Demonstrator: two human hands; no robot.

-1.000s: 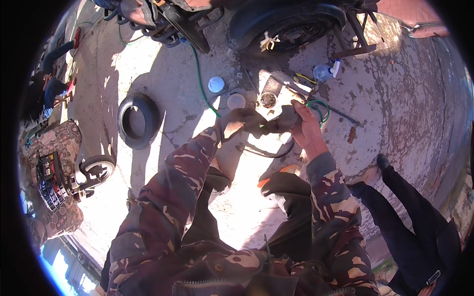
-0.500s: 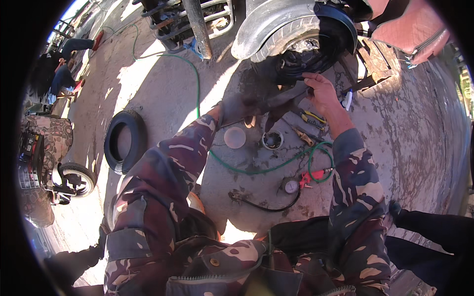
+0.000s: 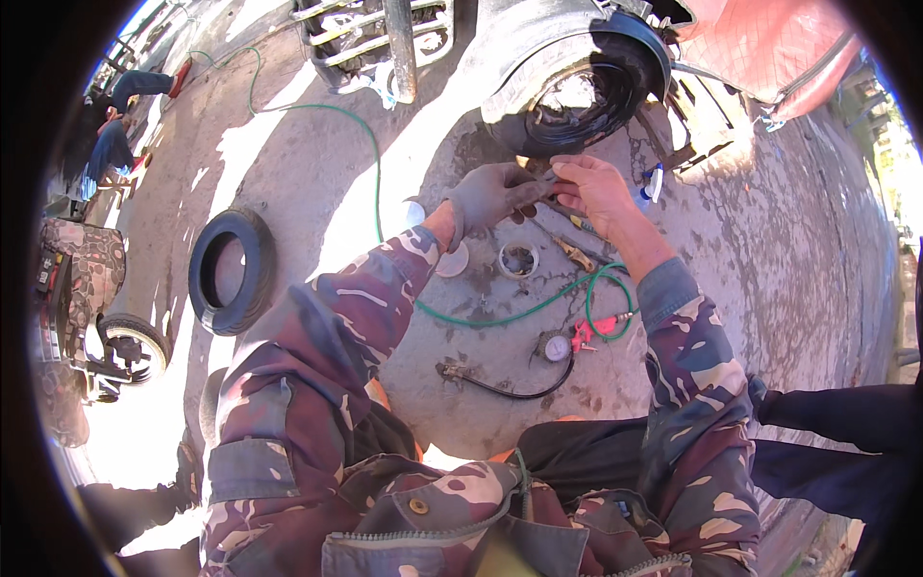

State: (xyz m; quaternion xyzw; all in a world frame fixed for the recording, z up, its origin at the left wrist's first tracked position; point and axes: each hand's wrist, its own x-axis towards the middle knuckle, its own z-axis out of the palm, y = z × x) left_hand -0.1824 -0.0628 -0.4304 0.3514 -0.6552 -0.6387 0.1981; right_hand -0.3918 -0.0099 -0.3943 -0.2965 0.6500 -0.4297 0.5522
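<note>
In front of me my left hand [image 3: 492, 195], in a grey glove, meets my bare right hand [image 3: 594, 192]. Their fingertips are pinched together around something small and dark, too hidden to name. Just beyond them is a wheel [image 3: 550, 142] with a black tyre, under a vehicle's fender [image 3: 510, 72]. On the ground below the hands are a round tub [image 3: 504, 266] with dark contents and a pale round lid [image 3: 452, 261]. A wooden-handled tool [image 3: 577, 256] lies beside the tub, and a yellow-handled tool [image 3: 582, 223] is partly covered by my right hand.
A green hose [image 3: 471, 322] runs to a red tyre inflator [image 3: 594, 333] with a round gauge [image 3: 558, 348]. A loose tyre [image 3: 197, 274] lies at left. A blue and white bottle [image 3: 652, 185] stands right of my hands. Another person's dark-clad legs [image 3: 827, 423] are at right.
Both hands have drawn closer together and away from the wheel. The dark piece stretched between them now shows only at the fingertips. My view has shifted slightly.
</note>
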